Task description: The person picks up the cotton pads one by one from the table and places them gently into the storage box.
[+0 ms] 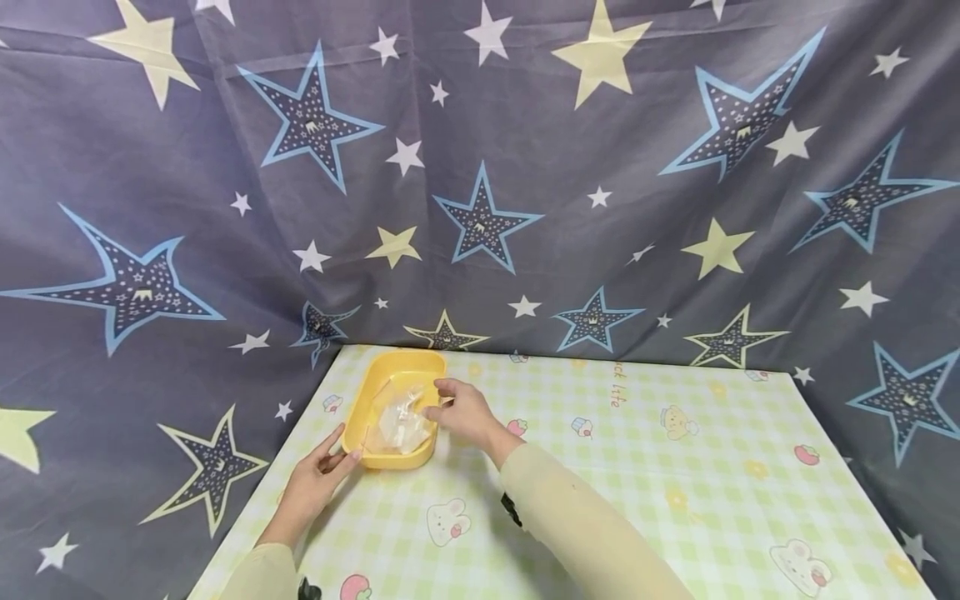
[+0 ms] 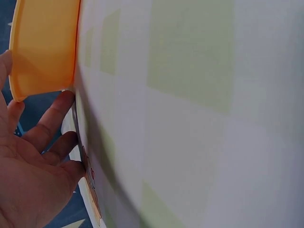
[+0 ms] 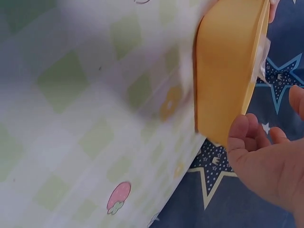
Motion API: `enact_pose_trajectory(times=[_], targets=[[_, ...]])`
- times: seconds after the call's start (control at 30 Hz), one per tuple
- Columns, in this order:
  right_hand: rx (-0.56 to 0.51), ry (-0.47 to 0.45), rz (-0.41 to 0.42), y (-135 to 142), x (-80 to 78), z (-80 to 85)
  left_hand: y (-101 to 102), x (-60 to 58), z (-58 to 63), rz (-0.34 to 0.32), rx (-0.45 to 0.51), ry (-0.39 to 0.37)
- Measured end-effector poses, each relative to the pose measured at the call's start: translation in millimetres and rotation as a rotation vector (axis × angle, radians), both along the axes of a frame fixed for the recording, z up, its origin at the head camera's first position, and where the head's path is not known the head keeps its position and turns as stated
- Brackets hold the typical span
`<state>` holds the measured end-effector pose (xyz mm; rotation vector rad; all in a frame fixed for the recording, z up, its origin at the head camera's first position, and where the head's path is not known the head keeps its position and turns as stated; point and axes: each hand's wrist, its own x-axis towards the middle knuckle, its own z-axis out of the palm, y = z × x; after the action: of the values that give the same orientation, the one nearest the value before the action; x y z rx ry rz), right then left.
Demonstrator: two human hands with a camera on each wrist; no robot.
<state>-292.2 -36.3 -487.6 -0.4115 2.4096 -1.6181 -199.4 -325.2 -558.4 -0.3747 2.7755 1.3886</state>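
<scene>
A yellow plastic tray [image 1: 363, 417] with rounded corners stands on the table at the left. Inside it lies a crumpled clear plastic bag [image 1: 405, 421]; what the bag holds is too unclear to make out. My left hand [image 1: 318, 479] holds the near left corner of the tray, thumb and index finger either side of it, other fingers spread. At the right rim is my right hand [image 1: 468, 412], fingertips by the edge and thumb apart from them, over the tray. In the right wrist view a bit of the bag [image 3: 264, 57] sticks up past the rim.
The table is covered with a green-and-white checked cloth [image 1: 570, 492] printed with small cartoon figures. Behind and beside it hangs a dark grey curtain [image 1: 525, 125] with stars, close to the tray's far end and left side.
</scene>
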Motion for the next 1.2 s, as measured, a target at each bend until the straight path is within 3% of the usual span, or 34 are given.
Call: enact_pose_trajectory(times=[0.23,0.43,0.73,1.0,1.2], targets=[[0.069,0.041,-0.031,31.9,-8.2,-8.9,-1.4,-1.9,-2.3,-0.003,-0.010,0.002],[0.150,0.116,-0.074,88.2,-8.0,-23.7,1.6,-6.4,-3.3,-0.011,-0.026,0.014],[0.251,0.134,-0.191,209.3,20.9,-43.7,4.6,-8.7,-3.7,-0.020,-0.012,0.010],[0.305,0.129,-0.290,309.8,52.0,-44.0,-1.5,-6.3,-1.1,-0.024,-0.017,0.004],[0.386,0.146,-0.350,358.9,64.1,-37.6,-9.0,-3.3,2.1,-0.025,-0.025,0.005]])
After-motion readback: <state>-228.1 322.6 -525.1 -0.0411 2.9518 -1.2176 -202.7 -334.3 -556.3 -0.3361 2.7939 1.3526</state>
